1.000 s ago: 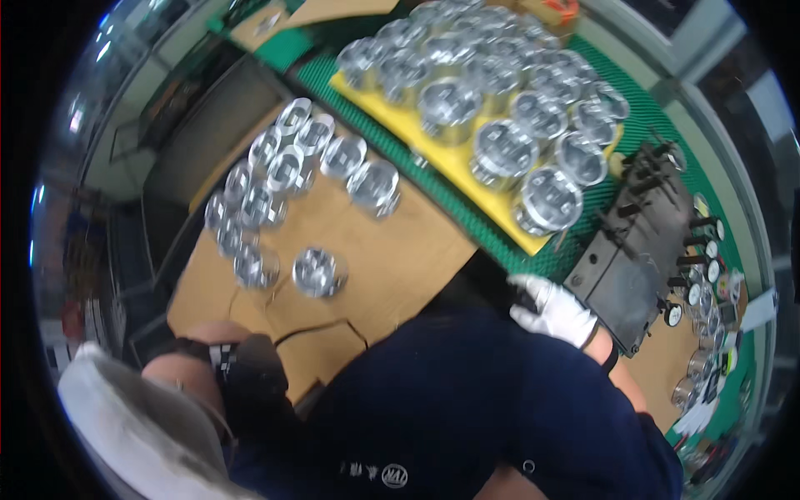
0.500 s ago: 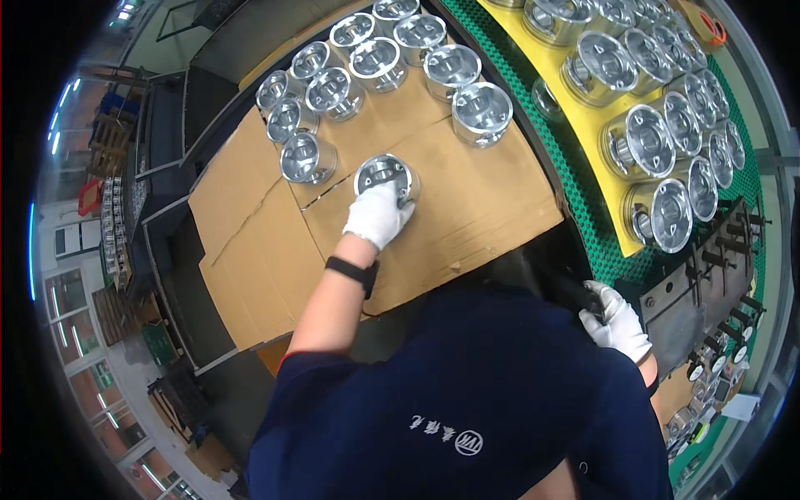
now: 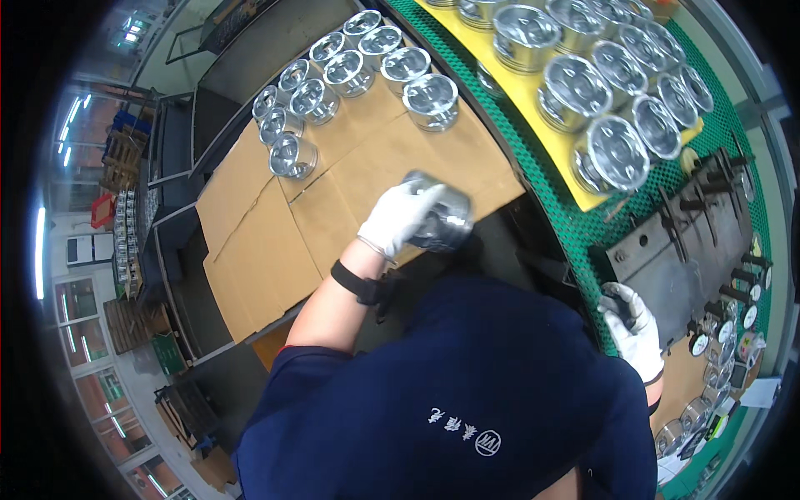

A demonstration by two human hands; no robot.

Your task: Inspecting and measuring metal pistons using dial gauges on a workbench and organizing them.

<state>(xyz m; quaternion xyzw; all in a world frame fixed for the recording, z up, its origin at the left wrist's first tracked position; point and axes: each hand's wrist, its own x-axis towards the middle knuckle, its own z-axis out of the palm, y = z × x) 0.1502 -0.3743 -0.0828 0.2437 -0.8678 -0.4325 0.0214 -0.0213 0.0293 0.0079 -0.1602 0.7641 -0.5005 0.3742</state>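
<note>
A shiny metal piston [image 3: 448, 220] is tipped on its side in my left hand [image 3: 397, 220], which wears a white glove and grips it by the rim. It is held above the near edge of the brown cardboard [image 3: 367, 187], slightly blurred. My right hand [image 3: 635, 335], also gloved in white, is beside the edge of the green mat, near the grey metal fixture. Its fingers are loosely curled and apart, with dark grey marks on the glove, and I see nothing held in it. Several pistons [image 3: 313, 102] stand in rows at the cardboard's far side.
To the right, a yellow sheet [image 3: 550, 148] on a green mesh mat [image 3: 500, 125] bears many more pistons [image 3: 612, 154]. A grey metal fixture [image 3: 667, 250] with dark rods and dial gauges [image 3: 698, 344] stands beyond my right hand. A dark rail separates cardboard and mat.
My left hand has lifted the piston off the cardboard, tilted it and brought it right and nearer to me. My right hand has shifted slightly. The whole view has turned toward the right.
</note>
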